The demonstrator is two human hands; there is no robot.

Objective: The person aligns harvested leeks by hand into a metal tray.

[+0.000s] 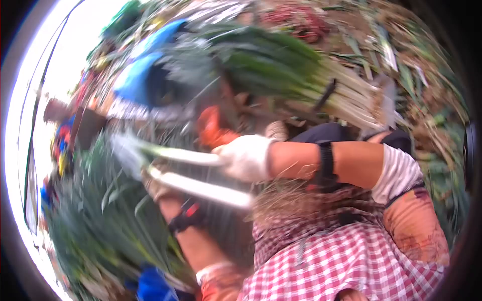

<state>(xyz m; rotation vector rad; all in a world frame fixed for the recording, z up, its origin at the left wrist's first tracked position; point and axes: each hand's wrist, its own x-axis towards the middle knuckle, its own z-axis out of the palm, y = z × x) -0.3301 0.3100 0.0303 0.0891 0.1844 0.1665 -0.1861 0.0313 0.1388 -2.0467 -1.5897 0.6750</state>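
Note:
Two leeks with long white stalks lie across the middle of the view, blurred by motion. My left hand (157, 184), in a pale glove, is closed around the lower leek (206, 189) near where its stalk meets the leaves. My gloved right hand (246, 158) is closed on the white end of the upper leek (183, 156). The leaf ends of both come together at the left in a pale smear. Loose dry roots (283, 198) lie on the checked apron (326, 251) below my right hand.
A large bunch of leeks (281, 65) lies beyond my right arm. More leeks (110, 215) are heaped at the left. A blue plastic sheet (140, 78), an orange object (216, 128) and a blue item (155, 285) are around. Leaf scraps (416, 95) cover the ground at right.

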